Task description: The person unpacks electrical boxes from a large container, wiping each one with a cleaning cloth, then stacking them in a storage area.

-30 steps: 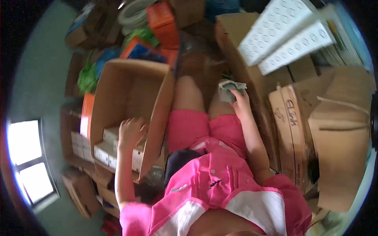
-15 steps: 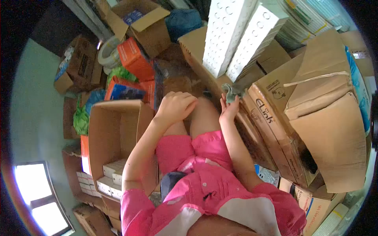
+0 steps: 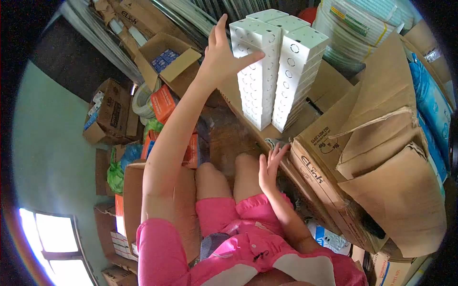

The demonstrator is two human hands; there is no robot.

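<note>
My left hand (image 3: 222, 57) is raised at the end of an outstretched arm, fingers spread and nothing in them. Its thumb overlaps the left side of the tall stacks of white electrical boxes (image 3: 257, 78), which have round knock-out marks on their faces. These stacks stand upright, close together, on cardboard. Lower down, my right hand (image 3: 272, 170) hovers over my right thigh, fingers apart and empty. Just beyond its fingertips lies a crumpled grey-green cloth (image 3: 274, 143) at the edge of the cardboard.
On the right are a flat ELink carton (image 3: 310, 167) and a torn open carton (image 3: 396, 190). Coiled white conduit (image 3: 353, 28) stands behind the stacks. To my left sit a tall open carton (image 3: 183, 205), orange boxes (image 3: 163, 104) and a carton of blue packs (image 3: 181, 71).
My left hand has left my knee and reached up beside the white stacks, its fingers spreading. My right hand has drawn back from the cloth. The view has tilted upward.
</note>
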